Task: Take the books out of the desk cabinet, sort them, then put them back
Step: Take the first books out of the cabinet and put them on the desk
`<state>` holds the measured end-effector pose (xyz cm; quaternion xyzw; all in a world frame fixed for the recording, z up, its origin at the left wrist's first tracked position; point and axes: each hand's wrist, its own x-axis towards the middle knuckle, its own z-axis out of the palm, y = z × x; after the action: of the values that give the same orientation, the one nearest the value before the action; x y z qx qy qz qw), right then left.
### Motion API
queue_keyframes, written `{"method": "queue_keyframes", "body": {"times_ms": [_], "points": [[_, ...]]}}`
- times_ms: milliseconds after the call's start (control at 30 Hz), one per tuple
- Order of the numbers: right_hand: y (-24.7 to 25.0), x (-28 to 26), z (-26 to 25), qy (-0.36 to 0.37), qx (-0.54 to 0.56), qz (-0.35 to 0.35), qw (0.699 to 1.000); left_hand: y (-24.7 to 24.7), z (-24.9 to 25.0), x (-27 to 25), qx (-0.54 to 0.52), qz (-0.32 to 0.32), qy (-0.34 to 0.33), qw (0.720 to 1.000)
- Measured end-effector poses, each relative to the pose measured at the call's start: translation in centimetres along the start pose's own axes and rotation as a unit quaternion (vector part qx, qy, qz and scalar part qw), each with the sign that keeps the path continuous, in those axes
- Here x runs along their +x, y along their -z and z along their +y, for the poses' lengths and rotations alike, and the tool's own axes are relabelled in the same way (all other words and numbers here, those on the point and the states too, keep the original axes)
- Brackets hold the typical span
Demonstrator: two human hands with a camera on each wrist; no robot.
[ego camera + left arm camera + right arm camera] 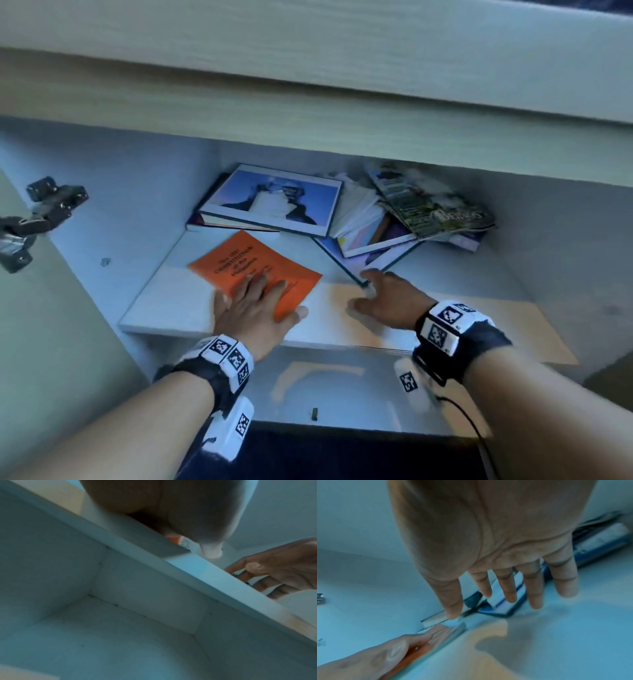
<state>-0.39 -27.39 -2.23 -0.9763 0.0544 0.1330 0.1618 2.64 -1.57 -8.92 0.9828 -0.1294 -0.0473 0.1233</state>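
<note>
An orange booklet [255, 270] lies on the white cabinet shelf [178, 308]. My left hand [274, 298] rests flat on its near corner with straight fingers, the thumb at the booklet's edge by the shelf front. A sliver of that orange booklet [173, 540] shows under the palm. My right hand [366, 291] hovers open with spread fingers [510, 593] just short of the corner of a dark-edged book [359, 270] under a loose pile. Further back, a blue portrait-cover book [274, 198] lies tilted on other books, and a magazine [435, 205] tops the right-hand heap.
The desk's wooden front edge [308, 96] overhangs the cabinet opening. A metal hinge [41, 212] sticks out on the left side wall. Below the shelf there is a lower compartment [342, 394] with a small dark object [314, 413]. A black cable [469, 421] hangs from my right wrist.
</note>
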Motion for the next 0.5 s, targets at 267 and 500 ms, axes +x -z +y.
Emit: {"method": "queue_keyframes", "body": {"times_ms": [267, 500], "points": [[4.9, 12.5, -6.6, 0.047, -0.152, 0.101, 0.982, -0.9, 0.5, 0.7, 0.026, 0.116, -0.012, 0.993], [2.2, 19.4, -12.7, 0.077, -0.248, 0.082, 0.962, -1.2, 0.2, 0.7, 0.009, 0.115, -0.006, 0.993]]}}
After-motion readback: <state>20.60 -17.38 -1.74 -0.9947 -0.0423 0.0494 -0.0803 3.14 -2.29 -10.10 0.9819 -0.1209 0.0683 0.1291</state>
